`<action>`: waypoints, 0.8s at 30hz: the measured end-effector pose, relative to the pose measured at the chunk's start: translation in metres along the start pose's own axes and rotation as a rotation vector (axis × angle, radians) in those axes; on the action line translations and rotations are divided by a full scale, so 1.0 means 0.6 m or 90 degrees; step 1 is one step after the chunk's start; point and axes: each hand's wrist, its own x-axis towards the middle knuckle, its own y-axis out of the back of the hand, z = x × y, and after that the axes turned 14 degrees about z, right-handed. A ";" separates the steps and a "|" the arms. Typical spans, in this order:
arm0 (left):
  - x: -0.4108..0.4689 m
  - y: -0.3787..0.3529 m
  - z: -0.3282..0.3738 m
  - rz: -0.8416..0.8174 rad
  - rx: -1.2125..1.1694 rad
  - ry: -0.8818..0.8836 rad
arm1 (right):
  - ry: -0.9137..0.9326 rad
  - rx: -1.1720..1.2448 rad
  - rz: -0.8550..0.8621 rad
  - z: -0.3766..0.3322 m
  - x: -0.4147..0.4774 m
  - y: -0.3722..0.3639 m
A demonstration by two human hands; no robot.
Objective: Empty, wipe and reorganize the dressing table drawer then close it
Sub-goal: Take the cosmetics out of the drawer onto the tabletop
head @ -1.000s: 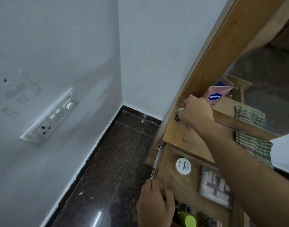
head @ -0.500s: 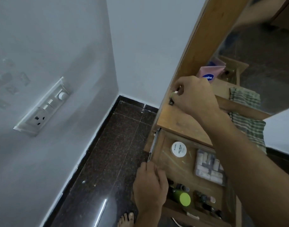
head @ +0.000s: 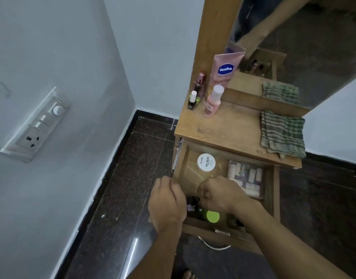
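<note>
- An open wooden drawer (head: 276,195) juts toward the viewer from under the worktop (head: 229,129) of a dressing table.
- The left hand (head: 167,200) is at the drawer's near left corner, fingers curled over its left wall.
- The right hand (head: 221,196) is inside the drawer, knuckles up and fingers curled down among small dark bottles (head: 193,199). Whether they hold one cannot be told.
- Also in the drawer: a white jar (head: 206,162) at the far left, a clear pack (head: 245,180) of small tubes to its right, and a green-capped bottle (head: 212,216) at the near edge.
- At the worktop's far left stand a pink tube (head: 223,73), a pink bottle (head: 212,101) and two nail polishes (head: 192,101).
- A striped cloth (head: 282,133) lies on the right, below the mirror (head: 314,47).
</note>
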 end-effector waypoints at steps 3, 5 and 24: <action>0.001 -0.001 0.001 0.002 0.002 -0.008 | 0.011 0.009 0.002 0.000 0.017 -0.005; 0.001 -0.002 0.001 0.003 0.006 -0.010 | 0.037 0.007 0.000 -0.002 0.025 -0.005; 0.003 0.001 -0.001 -0.017 0.006 -0.012 | -0.001 -0.013 0.363 -0.052 0.068 0.229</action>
